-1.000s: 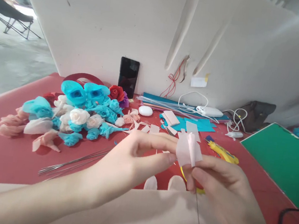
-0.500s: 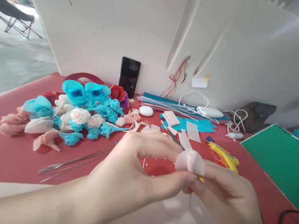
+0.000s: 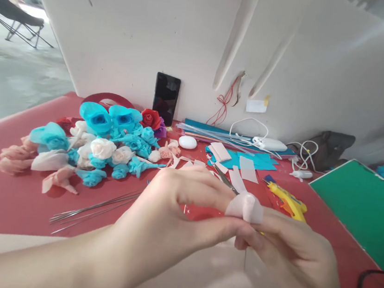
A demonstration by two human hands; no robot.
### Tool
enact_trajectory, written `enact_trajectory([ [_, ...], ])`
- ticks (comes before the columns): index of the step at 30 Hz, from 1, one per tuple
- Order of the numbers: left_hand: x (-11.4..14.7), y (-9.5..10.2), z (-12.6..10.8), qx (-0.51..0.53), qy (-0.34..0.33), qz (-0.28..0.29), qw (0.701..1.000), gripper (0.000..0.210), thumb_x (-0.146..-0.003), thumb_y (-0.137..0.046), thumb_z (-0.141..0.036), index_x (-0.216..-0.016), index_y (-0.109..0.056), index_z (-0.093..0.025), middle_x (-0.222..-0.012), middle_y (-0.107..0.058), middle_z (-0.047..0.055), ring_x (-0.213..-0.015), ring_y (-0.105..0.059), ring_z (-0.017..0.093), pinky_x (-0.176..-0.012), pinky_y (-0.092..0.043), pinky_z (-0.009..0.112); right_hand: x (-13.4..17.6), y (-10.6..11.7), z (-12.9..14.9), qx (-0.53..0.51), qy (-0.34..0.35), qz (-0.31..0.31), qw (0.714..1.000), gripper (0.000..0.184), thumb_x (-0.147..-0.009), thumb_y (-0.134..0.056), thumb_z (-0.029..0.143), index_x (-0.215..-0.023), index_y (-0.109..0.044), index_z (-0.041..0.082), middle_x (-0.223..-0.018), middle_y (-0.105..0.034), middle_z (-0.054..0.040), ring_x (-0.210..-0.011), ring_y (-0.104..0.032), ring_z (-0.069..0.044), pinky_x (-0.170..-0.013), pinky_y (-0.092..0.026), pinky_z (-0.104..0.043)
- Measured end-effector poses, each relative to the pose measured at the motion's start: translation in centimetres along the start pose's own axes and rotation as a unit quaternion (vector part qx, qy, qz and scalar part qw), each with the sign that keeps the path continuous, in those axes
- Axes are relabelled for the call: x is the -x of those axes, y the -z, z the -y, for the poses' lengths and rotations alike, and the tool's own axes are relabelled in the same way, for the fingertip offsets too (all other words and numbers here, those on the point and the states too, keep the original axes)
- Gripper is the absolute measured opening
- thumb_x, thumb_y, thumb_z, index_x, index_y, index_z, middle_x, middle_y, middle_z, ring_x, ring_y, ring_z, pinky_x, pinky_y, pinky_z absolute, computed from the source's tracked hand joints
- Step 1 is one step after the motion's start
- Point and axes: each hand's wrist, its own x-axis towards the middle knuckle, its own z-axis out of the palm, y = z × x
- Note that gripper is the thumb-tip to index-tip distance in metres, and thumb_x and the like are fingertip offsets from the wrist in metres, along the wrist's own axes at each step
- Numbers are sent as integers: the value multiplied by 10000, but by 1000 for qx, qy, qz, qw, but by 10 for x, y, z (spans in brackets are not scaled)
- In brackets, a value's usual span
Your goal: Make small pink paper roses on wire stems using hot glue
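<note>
A pale pink paper flower (image 3: 248,208), with a rolled bud in the middle and a petal around it, is pinched between my two hands. My left hand (image 3: 183,217) grips its left side and base between thumb and fingers. From the right, my right hand (image 3: 291,249) closes its thumb and fingers on the same flower. A thin wire stem (image 3: 245,260) hangs straight down below the fingertips. Just behind the hands lie scissors (image 3: 224,178), partly hidden, and pale paper strips (image 3: 238,180).
Blue, white and pink paper flowers (image 3: 102,149) are heaped at left, with loose wires (image 3: 96,207) in front. A phone (image 3: 166,98) leans on the wall. A yellow glue gun (image 3: 288,200) and a green board (image 3: 361,214) are at right. A white case (image 3: 187,142) sits behind.
The flower has turned slightly between my fingers, its bud now a little further right. My thumbs have shifted slightly; both hands keep hold.
</note>
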Motion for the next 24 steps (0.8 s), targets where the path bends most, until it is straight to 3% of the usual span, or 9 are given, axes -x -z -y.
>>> enact_trajectory([
  [8, 0, 1, 2, -2, 6, -1, 1000, 126, -719, -693, -147, -593, -685, -155, -637, -702, -43, -653, -617, 90, -645, -462, 151, -4, -3, 0, 5, 9, 10, 1000, 171, -817, -543, 149, -671, -582, 228, -623, -592, 91, -559, -547, -18, -546, -423, -34],
  [14, -1, 0, 3, 12, 24, 6, 1000, 115, -712, -693, -142, -597, -694, -155, -631, -704, -38, -653, -616, 92, -650, -456, 159, -4, -4, -1, -14, 13, 0, 1000, 180, -822, -532, 173, -666, -592, 239, -585, -559, 96, -526, -522, -10, -504, -396, -22],
  [24, -2, 1, 4, 3, 22, 33, 999, 121, -741, -666, -142, -625, -696, -158, -663, -714, -55, -688, -613, 77, -721, -442, 135, -2, -8, 0, -73, -64, -10, 995, 181, -822, -538, 187, -684, -638, 245, -545, -541, 92, -513, -506, -1, -505, -375, -20],
])
